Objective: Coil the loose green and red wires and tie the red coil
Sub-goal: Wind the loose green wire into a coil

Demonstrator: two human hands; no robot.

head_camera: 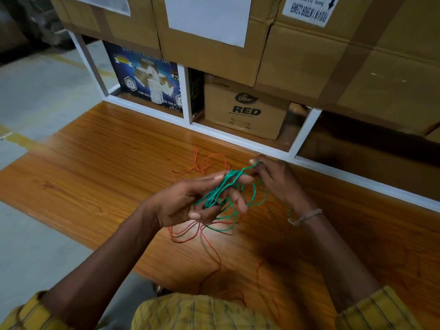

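Note:
The green wire is looped several times around the fingers of my left hand, which is held palm up above the wooden board. My right hand pinches a strand of the green wire just beyond the left fingertips. More green wire hangs in loose loops below the hands. The red wire lies loose on the board, with tangled loops beyond my hands, under my left hand, and a strand trailing toward my body.
The wooden board lies on a grey floor. A white shelf frame stands just behind it, holding a blue tape box and a brown "RED" carton. Large cardboard boxes sit on top.

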